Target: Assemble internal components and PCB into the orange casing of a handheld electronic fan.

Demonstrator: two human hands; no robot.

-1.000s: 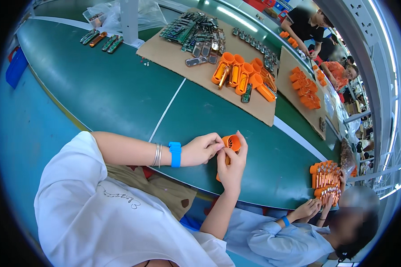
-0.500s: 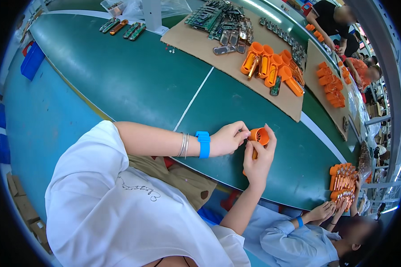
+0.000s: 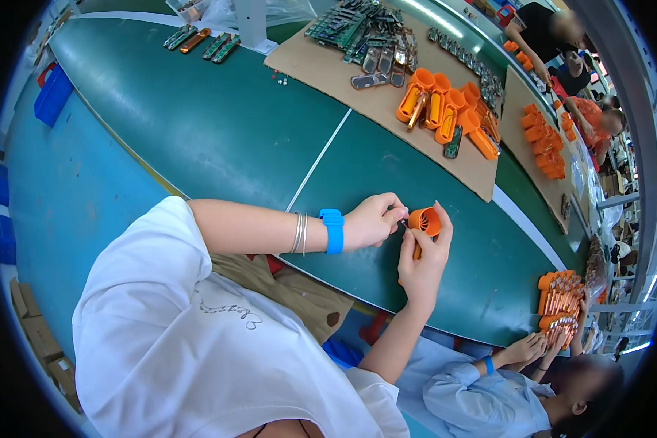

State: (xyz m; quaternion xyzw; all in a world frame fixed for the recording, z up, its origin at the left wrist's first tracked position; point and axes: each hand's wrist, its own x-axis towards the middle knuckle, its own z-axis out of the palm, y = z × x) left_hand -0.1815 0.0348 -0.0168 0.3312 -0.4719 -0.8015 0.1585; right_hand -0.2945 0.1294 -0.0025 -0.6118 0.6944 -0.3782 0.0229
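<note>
Right hand point(image 3: 425, 261) has its fingers curled round an orange cup-shaped part point(image 3: 424, 220), closed on it; part is held up over the near side of the green bench point(image 3: 219, 124), round mouth showing, ribs or slots inside. Left hand point(image 3: 370, 222) just beside the rim, thumb and index bent into a narrow pinch. Thin dark sliver point(image 3: 404, 222) at those fingertips (too small to identify); can't tell if the left fingers grip it or only touch it. Left wrist: blue wristband point(image 3: 332, 231), silver bangles point(image 3: 300, 233).

Beyond the hands, cardboard sheet point(image 3: 310, 69) on the bench. On it: heaped green circuit boards point(image 3: 347, 33) at the far end, cluster of orange housings point(image 3: 445, 109) nearer, several with a cup end, one green board point(image 3: 453, 141) lying by them. Tiny red and white bits point(image 3: 280, 79) just off the sheet's left corner. Farther left on the bench, a copper-orange casing point(image 3: 196, 41) among small boards point(image 3: 221, 48). Blue bin point(image 3: 53, 96) past the bench's left edge. Right side: co-worker in a light blue top point(image 3: 474, 394), hands at a block of orange casings point(image 3: 560, 298).
</note>
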